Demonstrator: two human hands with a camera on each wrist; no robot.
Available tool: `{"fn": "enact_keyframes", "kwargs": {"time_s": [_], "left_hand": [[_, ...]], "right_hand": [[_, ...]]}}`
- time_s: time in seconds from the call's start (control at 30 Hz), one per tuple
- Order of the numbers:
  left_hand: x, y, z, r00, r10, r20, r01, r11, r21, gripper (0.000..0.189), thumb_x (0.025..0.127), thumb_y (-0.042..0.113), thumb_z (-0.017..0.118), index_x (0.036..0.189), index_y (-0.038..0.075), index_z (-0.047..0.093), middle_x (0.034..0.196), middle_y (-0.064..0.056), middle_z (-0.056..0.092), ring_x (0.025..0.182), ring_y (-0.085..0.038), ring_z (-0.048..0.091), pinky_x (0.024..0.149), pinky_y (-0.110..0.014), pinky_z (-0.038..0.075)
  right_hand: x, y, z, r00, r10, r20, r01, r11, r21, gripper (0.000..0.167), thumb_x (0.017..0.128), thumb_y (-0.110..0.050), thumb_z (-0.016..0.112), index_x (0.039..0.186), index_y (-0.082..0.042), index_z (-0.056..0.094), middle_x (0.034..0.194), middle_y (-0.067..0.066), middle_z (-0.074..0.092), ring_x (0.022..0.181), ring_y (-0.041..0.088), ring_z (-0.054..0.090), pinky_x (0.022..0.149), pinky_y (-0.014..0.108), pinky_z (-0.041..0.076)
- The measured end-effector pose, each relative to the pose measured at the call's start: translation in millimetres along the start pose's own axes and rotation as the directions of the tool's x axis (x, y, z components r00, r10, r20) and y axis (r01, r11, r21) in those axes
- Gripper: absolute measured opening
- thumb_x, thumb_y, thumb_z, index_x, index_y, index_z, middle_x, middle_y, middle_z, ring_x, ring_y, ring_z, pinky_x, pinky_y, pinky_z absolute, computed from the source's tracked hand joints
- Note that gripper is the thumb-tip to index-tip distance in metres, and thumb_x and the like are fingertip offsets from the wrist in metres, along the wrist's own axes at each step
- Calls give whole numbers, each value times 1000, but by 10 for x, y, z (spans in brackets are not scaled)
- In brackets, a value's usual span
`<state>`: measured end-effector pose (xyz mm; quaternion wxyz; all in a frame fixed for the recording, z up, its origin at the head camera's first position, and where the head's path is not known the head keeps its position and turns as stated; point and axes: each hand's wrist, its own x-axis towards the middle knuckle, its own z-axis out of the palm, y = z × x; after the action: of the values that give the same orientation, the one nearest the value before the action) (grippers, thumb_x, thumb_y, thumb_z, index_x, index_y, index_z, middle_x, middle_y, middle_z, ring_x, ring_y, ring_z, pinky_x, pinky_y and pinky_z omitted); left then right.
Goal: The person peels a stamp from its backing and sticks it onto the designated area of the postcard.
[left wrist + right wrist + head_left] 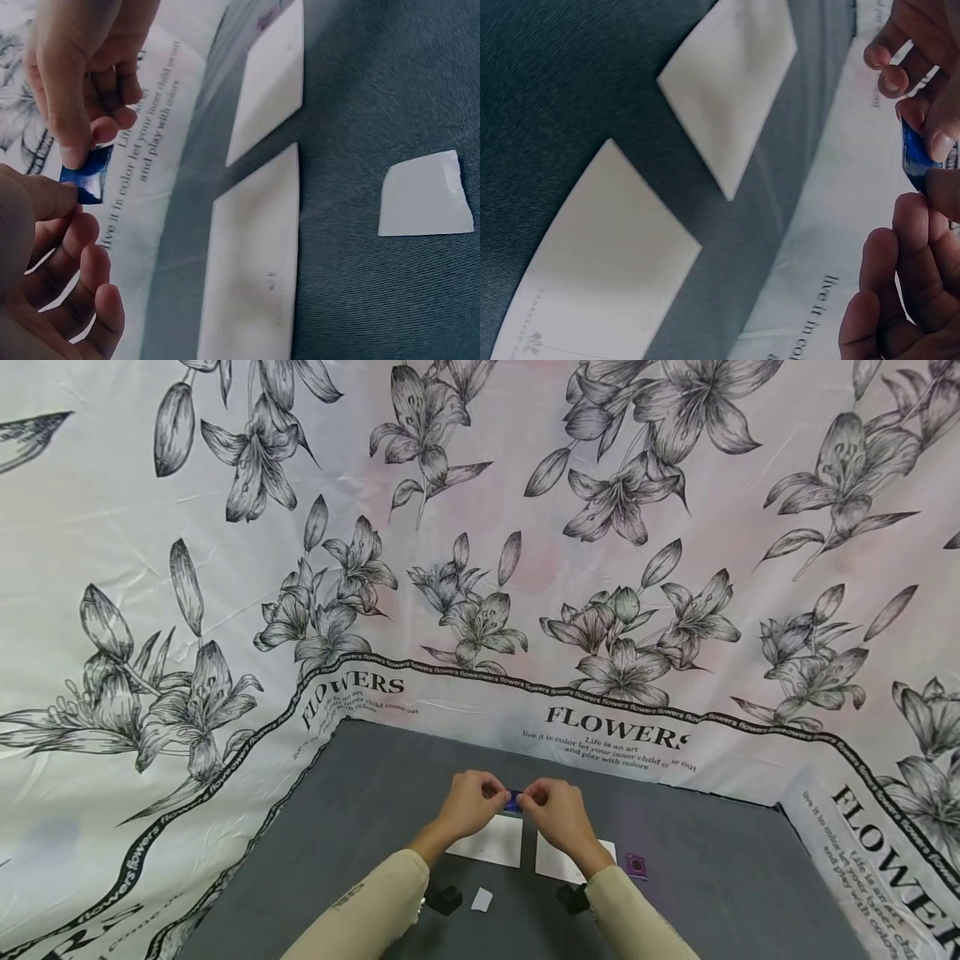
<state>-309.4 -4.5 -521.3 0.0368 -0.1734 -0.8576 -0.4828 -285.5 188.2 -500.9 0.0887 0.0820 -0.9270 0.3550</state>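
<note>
A small shiny blue square piece (513,802) is held up between both hands, above the far edge of the white cards in the head view. My left hand (474,803) pinches one side of it between thumb and forefinger. The opposite side is pinched by my right hand (557,814). In the left wrist view the blue piece (88,176) catches the light, and the left hand's other fingers (79,262) curl loosely beneath. Fingertips partly cover the blue piece (915,154) in the right wrist view; its exact kind cannot be made out.
Two white cards, a left one (491,842) and a right one (555,862), lie side by side on the dark grey table (360,793). A white paper scrap (482,900) lies nearer the body. Right of the cards is a purple square packet (636,866). Flower-printed cloth (480,693) encloses the table.
</note>
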Motion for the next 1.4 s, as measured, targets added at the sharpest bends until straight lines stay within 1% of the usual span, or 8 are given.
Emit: {"fn": "enact_keyframes", "kwargs": {"time_s": [0.4,0.67,0.8,0.97,1.13,1.23,1.3,1.4], "left_hand": [[15,-109,198,996,-87,2,86,987,134,13,100,22,81,90,15,82,78,8,71,67,-4,60,60,-26,49],[33,-155,268,994,-105,-5,105,984,144,14,97,18,84,85,12,81,76,5,72,66,-9,61,60,-29,50],[103,-372,394,998,-61,-19,63,986,156,15,96,19,84,82,14,81,75,5,72,64,-10,61,57,-31,50],[173,-585,532,997,-74,-25,77,983,168,16,96,23,83,81,18,82,77,5,73,64,-11,62,56,-32,49],[150,-591,543,996,-82,-46,89,980,178,15,95,24,84,80,19,83,78,6,74,66,-10,63,58,-33,51],[97,-479,480,995,-88,-53,96,980,177,15,94,20,84,79,17,84,78,4,75,66,-11,64,60,-33,52],[63,-403,452,994,-102,-51,109,979,173,15,93,17,84,78,16,83,78,3,76,66,-12,64,60,-34,53],[77,-453,484,991,-122,-53,129,979,155,17,91,17,85,75,18,82,74,7,73,64,-9,62,61,-33,53]], "right_hand": [[44,240,169,993,85,77,-82,996,-40,15,99,-18,78,86,-12,78,81,-1,72,68,14,58,60,31,46],[47,295,211,988,115,107,-112,993,-38,17,99,-19,79,85,-10,78,79,-2,71,68,15,57,61,31,45],[47,324,226,987,118,114,-115,993,-33,18,99,-19,78,83,-10,78,75,-3,70,65,14,56,59,30,43],[62,407,286,982,138,131,-136,990,-25,19,98,-18,78,80,-11,78,69,-4,67,59,14,54,55,30,40],[57,464,329,986,116,120,-116,993,-1,19,96,-19,78,77,-13,77,70,-3,69,59,16,56,55,32,43],[68,545,363,992,66,110,-67,998,6,19,96,-20,77,78,-13,77,72,-3,70,60,15,57,55,33,44],[67,552,376,991,78,112,-79,997,-1,19,96,-20,78,79,-13,78,73,-3,71,61,15,57,57,33,45],[49,485,377,985,129,113,-128,992,-16,17,95,-17,80,79,-12,78,73,-2,71,62,16,58,58,34,46]]}}
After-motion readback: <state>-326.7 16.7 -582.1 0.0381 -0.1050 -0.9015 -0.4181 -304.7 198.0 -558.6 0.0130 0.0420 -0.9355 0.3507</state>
